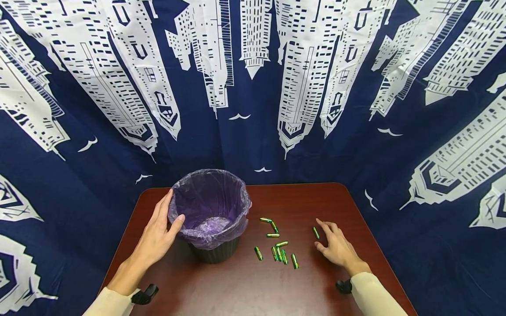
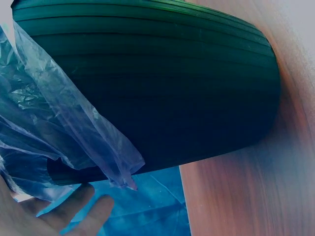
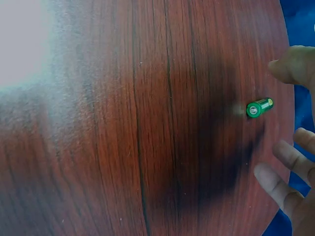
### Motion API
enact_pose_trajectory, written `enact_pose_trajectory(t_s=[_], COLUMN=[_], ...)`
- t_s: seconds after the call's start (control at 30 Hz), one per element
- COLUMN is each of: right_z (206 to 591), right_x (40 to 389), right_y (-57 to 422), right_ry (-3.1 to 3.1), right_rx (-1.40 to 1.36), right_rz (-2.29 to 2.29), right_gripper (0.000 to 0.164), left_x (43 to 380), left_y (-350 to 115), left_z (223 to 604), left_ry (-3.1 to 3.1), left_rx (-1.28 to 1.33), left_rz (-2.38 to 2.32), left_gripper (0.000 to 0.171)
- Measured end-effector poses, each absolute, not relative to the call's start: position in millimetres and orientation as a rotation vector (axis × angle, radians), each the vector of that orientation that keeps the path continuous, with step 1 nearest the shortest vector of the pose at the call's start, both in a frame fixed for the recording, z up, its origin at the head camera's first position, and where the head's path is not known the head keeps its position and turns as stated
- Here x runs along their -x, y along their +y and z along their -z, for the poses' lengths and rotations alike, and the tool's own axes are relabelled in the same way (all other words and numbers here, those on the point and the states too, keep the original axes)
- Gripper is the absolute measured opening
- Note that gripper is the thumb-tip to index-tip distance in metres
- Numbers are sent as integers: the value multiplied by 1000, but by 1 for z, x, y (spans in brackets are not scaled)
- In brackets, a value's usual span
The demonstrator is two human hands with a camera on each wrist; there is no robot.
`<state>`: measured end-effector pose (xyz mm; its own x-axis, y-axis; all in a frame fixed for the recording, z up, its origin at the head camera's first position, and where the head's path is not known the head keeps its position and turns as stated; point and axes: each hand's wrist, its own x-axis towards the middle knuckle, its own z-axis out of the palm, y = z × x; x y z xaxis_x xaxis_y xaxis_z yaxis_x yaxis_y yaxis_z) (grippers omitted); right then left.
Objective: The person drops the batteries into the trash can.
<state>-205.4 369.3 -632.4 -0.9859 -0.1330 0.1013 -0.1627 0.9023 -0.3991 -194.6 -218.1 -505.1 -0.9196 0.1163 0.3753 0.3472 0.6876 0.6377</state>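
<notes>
A dark ribbed trash can (image 2: 187, 93), lined with a translucent purple bag (image 1: 211, 232), stands left of centre on the table. My left hand (image 1: 158, 235) rests at its left rim with fairly straight fingers, the thumb lying over the bag's edge. In the left wrist view, fingers (image 2: 74, 209) reach beside the bag. Over at the right, my right hand (image 1: 337, 248) hovers with spread fingers around a lone green battery (image 3: 260, 107), not touching it. More green batteries (image 1: 278, 253) lie loose between the can and that hand.
The reddish-brown wooden table (image 1: 292, 197) has rounded far corners. Behind and beside it hangs a navy curtain (image 1: 245, 145) printed with white buildings and birds. Each wrist carries a small black device, the left one (image 1: 145, 294) near the table's front.
</notes>
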Motion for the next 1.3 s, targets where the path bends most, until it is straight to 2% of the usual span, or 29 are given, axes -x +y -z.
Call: enact_pose_trajectory(t_s=[1.07,1.3], right_z=[644,644], right_x=[232,234], right_y=[362,363], right_ry=[-3052,-3042], right_rx=[-120,-166], right_rz=[-867,-846], right_gripper=[77,68], left_x=[196,198], left_y=[-219,-218], left_z=[511,512], left_ry=[-2510,-2466], left_rx=[390,425], left_rz=[1076,1096], left_gripper=[85,84])
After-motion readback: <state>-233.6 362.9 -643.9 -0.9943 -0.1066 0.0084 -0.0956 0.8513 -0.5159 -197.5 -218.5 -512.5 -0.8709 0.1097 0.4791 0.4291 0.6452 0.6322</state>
